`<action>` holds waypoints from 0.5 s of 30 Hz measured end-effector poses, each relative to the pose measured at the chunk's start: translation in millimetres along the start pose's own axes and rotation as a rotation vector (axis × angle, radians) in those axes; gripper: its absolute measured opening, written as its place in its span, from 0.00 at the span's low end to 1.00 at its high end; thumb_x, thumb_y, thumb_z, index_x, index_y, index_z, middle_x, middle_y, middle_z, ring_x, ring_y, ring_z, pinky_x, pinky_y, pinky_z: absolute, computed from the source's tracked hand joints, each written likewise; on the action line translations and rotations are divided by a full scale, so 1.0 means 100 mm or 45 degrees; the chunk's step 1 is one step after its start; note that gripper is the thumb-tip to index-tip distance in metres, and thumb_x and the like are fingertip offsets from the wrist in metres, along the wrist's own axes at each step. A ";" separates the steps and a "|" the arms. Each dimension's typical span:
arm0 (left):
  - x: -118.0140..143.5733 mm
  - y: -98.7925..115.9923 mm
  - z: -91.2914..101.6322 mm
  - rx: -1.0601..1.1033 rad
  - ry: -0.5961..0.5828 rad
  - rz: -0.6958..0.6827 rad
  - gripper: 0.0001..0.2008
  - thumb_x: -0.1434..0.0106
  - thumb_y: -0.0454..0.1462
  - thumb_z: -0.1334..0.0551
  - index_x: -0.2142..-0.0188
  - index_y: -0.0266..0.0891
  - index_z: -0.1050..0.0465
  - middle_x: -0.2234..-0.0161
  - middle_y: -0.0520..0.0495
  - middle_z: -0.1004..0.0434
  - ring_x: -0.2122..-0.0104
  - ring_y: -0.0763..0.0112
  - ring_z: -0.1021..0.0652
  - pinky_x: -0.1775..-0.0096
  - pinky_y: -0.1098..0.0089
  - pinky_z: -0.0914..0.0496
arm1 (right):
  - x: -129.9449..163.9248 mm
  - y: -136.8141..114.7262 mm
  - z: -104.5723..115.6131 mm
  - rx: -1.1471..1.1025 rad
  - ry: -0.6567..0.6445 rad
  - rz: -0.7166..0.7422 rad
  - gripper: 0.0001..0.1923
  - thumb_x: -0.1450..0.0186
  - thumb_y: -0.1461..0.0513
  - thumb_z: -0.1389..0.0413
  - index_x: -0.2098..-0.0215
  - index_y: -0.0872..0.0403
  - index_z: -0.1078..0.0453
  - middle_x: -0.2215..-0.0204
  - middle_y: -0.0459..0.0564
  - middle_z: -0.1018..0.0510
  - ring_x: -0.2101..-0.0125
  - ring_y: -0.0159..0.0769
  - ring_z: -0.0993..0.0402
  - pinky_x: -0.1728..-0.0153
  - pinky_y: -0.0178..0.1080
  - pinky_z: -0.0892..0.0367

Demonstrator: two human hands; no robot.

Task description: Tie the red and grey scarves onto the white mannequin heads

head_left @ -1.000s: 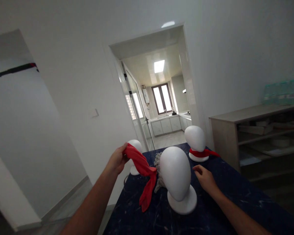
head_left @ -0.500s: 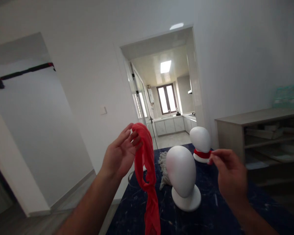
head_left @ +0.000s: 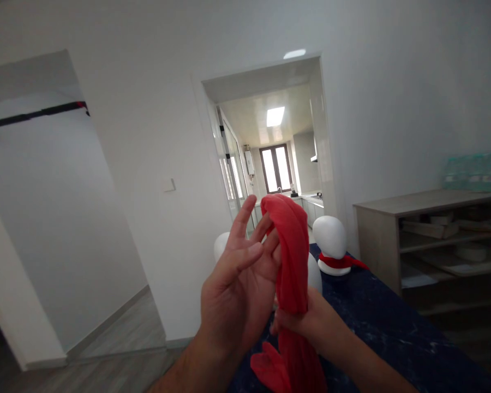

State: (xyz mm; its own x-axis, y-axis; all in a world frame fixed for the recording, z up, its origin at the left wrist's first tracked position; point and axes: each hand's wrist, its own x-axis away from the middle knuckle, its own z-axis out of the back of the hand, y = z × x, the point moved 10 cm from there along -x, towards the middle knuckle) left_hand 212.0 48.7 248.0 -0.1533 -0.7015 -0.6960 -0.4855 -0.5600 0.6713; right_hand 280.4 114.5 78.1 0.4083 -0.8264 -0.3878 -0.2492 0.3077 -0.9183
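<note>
The left hand is bare, with a broad palm and a full, rounded swell at the base of the thumb. The thumb is thick and ends in a blunt, rounded tip; the index finger looks slimmer, also round at its end. Soft creases mark the skin of the palm. The left forearm is bare down to the lower edge of the view, sturdy in outline. The right hand is bare too, partly hidden, its visible side smooth and gently curved. The right forearm, likewise bare, is long and even in outline.
</note>
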 end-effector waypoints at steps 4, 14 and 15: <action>-0.08 0.03 0.38 -0.316 0.128 -0.217 0.38 0.34 0.35 0.35 0.28 0.59 0.43 0.34 0.47 0.29 0.39 0.54 0.24 0.40 0.52 0.24 | 0.20 0.04 0.38 -0.106 0.062 -0.176 0.20 0.37 0.58 0.33 0.50 0.54 0.28 0.72 0.43 0.21 0.73 0.37 0.22 0.66 0.40 0.24; -0.06 -0.53 1.11 -1.502 0.314 -0.227 0.35 0.41 0.37 0.28 0.35 0.47 0.31 0.48 0.44 0.29 0.56 0.62 0.23 0.50 0.56 0.23 | 0.37 -0.56 0.98 0.502 0.091 -0.185 0.22 0.32 0.58 0.39 0.40 0.54 0.28 0.76 0.42 0.22 0.79 0.30 0.28 0.80 0.30 0.38; -0.06 -0.60 1.13 -1.537 0.305 -0.199 0.34 0.41 0.37 0.28 0.36 0.47 0.31 0.50 0.45 0.29 0.56 0.62 0.23 0.50 0.57 0.24 | 0.37 -0.60 0.96 0.523 0.072 -0.184 0.22 0.32 0.58 0.39 0.41 0.54 0.28 0.76 0.42 0.22 0.78 0.31 0.27 0.79 0.30 0.37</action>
State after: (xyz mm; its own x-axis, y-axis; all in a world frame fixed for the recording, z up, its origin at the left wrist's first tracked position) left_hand 144.3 136.0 183.0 0.0579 -0.5825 -0.8107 0.6379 -0.6031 0.4789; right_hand 395.3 110.9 111.0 0.3618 -0.8957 -0.2583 0.1818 0.3396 -0.9228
